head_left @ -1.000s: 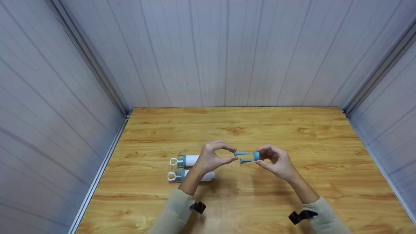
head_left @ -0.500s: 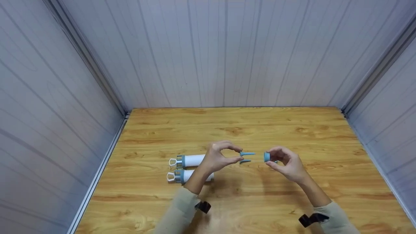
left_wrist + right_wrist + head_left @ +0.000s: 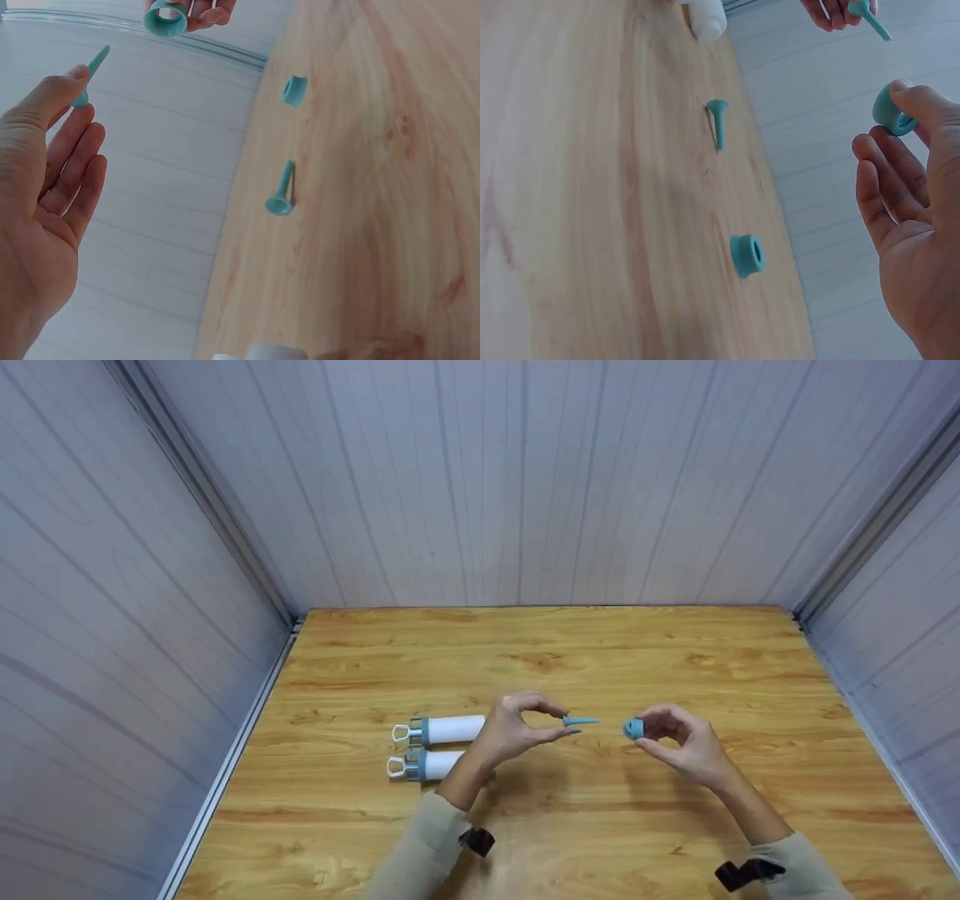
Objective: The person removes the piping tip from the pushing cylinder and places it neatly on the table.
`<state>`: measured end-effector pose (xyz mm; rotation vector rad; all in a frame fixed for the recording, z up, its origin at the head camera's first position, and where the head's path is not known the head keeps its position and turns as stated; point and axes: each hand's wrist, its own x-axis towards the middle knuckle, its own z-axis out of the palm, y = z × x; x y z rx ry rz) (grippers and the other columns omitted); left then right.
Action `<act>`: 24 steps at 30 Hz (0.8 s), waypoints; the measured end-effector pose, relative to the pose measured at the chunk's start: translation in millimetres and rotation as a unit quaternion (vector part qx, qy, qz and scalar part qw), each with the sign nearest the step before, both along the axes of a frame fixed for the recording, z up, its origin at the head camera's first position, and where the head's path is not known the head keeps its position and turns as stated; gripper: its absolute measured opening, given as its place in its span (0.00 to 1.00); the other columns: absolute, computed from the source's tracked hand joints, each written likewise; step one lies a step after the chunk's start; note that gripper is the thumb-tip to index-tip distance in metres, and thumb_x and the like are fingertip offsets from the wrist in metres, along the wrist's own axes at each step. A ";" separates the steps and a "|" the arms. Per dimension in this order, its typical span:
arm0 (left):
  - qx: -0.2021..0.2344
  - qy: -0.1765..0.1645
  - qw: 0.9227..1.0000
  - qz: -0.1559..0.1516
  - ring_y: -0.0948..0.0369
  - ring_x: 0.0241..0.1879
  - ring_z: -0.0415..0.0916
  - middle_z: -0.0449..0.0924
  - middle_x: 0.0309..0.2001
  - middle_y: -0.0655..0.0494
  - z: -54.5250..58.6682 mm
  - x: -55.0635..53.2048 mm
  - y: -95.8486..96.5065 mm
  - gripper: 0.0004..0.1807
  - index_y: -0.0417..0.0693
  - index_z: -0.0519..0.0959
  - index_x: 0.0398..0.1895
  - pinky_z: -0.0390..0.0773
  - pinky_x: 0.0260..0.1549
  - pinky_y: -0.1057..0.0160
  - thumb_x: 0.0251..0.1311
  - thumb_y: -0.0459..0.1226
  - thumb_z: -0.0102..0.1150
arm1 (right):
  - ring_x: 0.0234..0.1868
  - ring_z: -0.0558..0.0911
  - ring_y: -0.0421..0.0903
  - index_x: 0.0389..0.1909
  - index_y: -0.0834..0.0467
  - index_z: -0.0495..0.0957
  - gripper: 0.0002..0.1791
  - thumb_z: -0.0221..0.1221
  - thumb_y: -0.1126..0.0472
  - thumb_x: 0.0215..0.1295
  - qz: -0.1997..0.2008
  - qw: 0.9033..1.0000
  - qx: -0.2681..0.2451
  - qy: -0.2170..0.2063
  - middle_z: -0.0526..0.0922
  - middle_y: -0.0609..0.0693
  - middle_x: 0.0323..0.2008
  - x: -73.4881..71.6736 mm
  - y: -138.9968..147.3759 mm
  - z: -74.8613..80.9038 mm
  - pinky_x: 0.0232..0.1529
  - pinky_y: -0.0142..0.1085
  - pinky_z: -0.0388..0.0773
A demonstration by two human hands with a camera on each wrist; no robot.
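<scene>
Between thumb and fingertips my left hand (image 3: pixel 510 727) pinches a teal tapered nozzle (image 3: pixel 585 721), its thin tip pointing right. My right hand (image 3: pixel 694 746) pinches a teal ring cap (image 3: pixel 634 728) to the right of that tip, with a gap between them. The cap's open hole shows in the left wrist view. Both parts are held above the table. Below them, a second nozzle (image 3: pixel 280 195) with a flared end lies on the wood, mostly covered by my left hand in the head view. Another ring cap (image 3: pixel 744 256) lies near it, covered by my right hand in the head view.
Two white tubes, the far tube (image 3: pixel 454 729) and the near tube (image 3: pixel 441 765), lie side by side left of my left hand, with teal collars and white loop handles. The wooden table (image 3: pixel 600 660) ends at pale panel walls (image 3: pixel 480 495) behind and on both sides.
Both hands have moved right, the right one farther, widening the gap between nozzle and cap. The held ring cap has turned, so its face now shows in the head view.
</scene>
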<state>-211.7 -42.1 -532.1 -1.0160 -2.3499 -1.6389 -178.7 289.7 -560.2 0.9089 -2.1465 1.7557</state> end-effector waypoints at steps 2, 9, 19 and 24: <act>-0.006 -0.009 1.000 0.002 0.54 0.50 0.93 0.96 0.48 0.50 -3.6 1.3 0.8 0.10 0.46 0.95 0.48 0.90 0.57 0.61 0.66 0.35 0.81 | 0.44 0.90 0.34 0.56 0.73 0.83 0.22 0.67 0.87 0.62 -0.011 1.000 0.019 -0.012 0.93 0.45 0.47 1.8 4.6 -2.8 0.45 0.25 0.87; -0.016 -0.062 0.998 0.008 0.56 0.50 0.93 0.96 0.47 0.50 -16.5 4.9 2.5 0.10 0.47 0.95 0.48 0.91 0.59 0.46 0.64 0.33 0.82 | 0.42 0.89 0.34 0.57 0.72 0.84 0.20 0.70 0.82 0.64 -0.036 0.996 0.065 -0.051 0.93 0.44 0.44 6.3 18.7 -14.2 0.44 0.26 0.87; -0.058 -0.088 0.994 0.014 0.57 0.49 0.92 0.96 0.47 0.48 -30.8 9.8 7.3 0.08 0.44 0.95 0.45 0.91 0.57 0.43 0.64 0.33 0.82 | 0.41 0.87 0.33 0.56 0.64 0.86 0.18 0.72 0.76 0.68 -0.062 0.987 0.121 -0.083 0.91 0.49 0.42 9.8 34.1 -28.6 0.43 0.26 0.86; -0.094 -0.113 0.989 0.030 0.58 0.49 0.92 0.96 0.47 0.50 -38.5 11.2 10.6 0.08 0.45 0.94 0.44 0.92 0.55 0.56 0.64 0.34 0.82 | 0.40 0.86 0.33 0.57 0.62 0.86 0.17 0.73 0.73 0.70 -0.054 0.984 0.144 -0.095 0.90 0.54 0.42 9.3 37.8 -29.6 0.42 0.27 0.85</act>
